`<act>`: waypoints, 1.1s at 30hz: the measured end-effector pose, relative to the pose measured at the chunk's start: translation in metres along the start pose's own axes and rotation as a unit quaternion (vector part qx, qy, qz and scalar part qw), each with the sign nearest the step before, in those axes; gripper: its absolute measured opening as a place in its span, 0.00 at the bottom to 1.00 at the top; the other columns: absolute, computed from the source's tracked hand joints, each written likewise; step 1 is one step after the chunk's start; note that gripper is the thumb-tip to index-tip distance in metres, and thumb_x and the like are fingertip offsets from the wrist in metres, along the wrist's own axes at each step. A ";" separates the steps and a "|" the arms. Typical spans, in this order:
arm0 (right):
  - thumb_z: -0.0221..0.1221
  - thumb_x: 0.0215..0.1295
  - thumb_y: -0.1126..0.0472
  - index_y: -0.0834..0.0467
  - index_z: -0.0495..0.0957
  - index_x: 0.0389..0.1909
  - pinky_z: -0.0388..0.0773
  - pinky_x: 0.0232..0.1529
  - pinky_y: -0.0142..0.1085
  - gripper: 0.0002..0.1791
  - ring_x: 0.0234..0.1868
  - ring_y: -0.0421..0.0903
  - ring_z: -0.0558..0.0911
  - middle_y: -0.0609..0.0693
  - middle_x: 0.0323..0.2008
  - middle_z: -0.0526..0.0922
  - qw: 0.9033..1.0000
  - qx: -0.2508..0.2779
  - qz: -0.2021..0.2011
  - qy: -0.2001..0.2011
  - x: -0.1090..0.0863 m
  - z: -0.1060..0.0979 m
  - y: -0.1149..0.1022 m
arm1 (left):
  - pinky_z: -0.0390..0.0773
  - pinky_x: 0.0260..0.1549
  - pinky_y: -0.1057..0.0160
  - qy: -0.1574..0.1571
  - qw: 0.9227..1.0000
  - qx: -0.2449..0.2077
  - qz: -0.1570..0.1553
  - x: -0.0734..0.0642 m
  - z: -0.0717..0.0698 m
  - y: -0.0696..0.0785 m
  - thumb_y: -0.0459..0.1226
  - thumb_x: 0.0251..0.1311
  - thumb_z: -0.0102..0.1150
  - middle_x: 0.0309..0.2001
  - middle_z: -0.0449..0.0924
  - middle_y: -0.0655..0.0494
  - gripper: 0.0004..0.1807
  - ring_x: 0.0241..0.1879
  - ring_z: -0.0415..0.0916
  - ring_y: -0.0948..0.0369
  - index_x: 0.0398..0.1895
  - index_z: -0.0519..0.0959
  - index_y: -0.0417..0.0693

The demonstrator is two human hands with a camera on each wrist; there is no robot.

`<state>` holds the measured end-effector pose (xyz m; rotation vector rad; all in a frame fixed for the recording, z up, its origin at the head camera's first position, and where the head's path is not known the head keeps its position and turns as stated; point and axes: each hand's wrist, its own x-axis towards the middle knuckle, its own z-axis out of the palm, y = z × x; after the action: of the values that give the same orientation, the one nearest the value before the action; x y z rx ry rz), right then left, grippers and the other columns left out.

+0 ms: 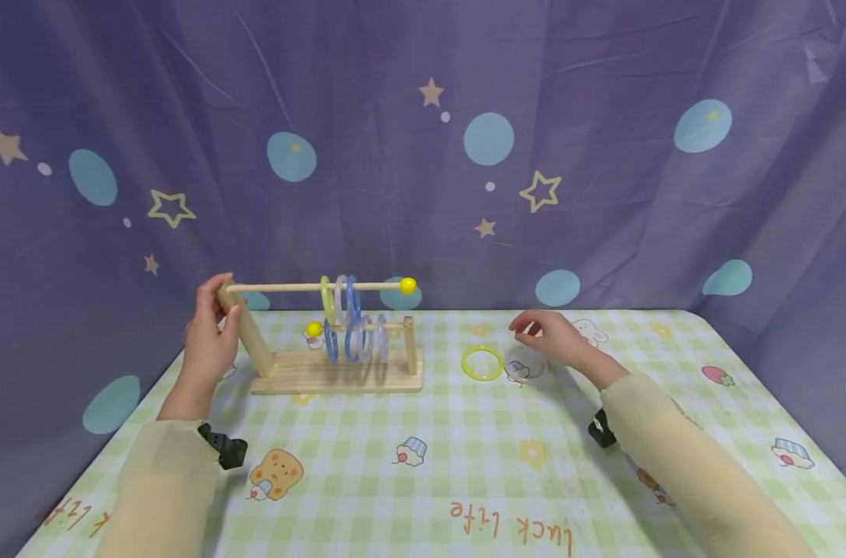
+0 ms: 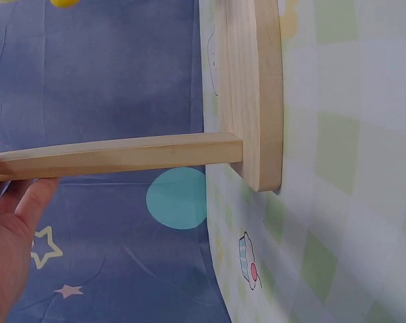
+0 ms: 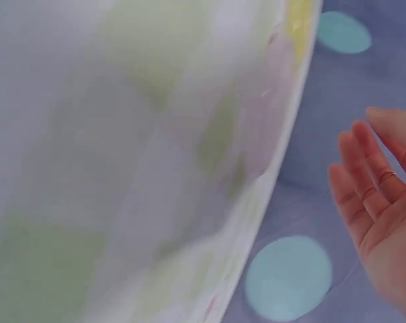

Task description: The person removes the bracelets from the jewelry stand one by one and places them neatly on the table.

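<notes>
My left hand (image 1: 210,333) grips the top of the tall post (image 2: 135,151) of a wooden ring stand (image 1: 335,381), thumb on one side and fingers on the other. On the stand's upper rod (image 1: 276,287) hang a yellow ring (image 1: 324,301), a clear whitish ring and blue rings. Several blue and pale purple rings circle the lower rod, which runs from the short post (image 1: 410,346). Fingers loosely bent, my right hand (image 1: 555,339) hovers above the table with nothing in it. Below it lies a clear pale ring (image 1: 531,380), beside a yellow ring (image 1: 483,378).
A yellow ball (image 1: 408,286) caps the upper rod's right end, and another yellow ball (image 1: 314,329) caps the lower rod's left end. Green checked cloth (image 1: 353,496) with printed pictures covers the table. A purple curtain (image 1: 395,46) hangs behind and at both sides.
</notes>
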<state>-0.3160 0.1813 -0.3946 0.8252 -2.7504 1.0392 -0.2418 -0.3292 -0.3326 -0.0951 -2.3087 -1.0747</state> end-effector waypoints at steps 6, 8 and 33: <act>0.63 0.63 0.68 0.60 0.81 0.46 0.79 0.37 0.40 0.10 0.38 0.48 0.82 0.53 0.40 0.83 0.997 0.060 -0.028 0.027 0.003 0.007 -0.028 | 0.68 0.56 0.38 0.003 1.000 0.001 -0.001 -0.001 0.001 0.000 0.26 0.72 0.43 0.59 0.70 0.29 0.28 0.62 0.65 0.36 0.72 0.55 0.51; 0.63 0.63 0.68 0.60 0.80 0.47 0.79 0.35 0.39 0.11 0.38 0.48 0.82 0.54 0.41 0.83 0.996 0.075 -0.040 0.032 0.004 0.010 -0.037 | 0.67 0.57 0.38 0.003 1.000 0.001 -0.001 -0.001 0.001 -0.001 0.26 0.72 0.43 0.59 0.70 0.28 0.28 0.62 0.65 0.36 0.72 0.55 0.51; 0.59 0.66 0.70 0.68 0.77 0.50 0.79 0.35 0.36 0.13 0.44 0.57 0.80 0.63 0.48 0.80 0.964 0.251 -0.054 0.068 0.015 0.039 -0.161 | 0.68 0.56 0.38 0.006 1.000 0.001 -0.001 0.000 0.002 0.000 0.27 0.72 0.43 0.59 0.70 0.29 0.28 0.61 0.66 0.37 0.72 0.55 0.51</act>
<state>-0.2418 0.0497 -0.3255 0.9008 -2.3229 1.7297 -0.2423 -0.3278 -0.3334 -0.0849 -2.2987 -1.0721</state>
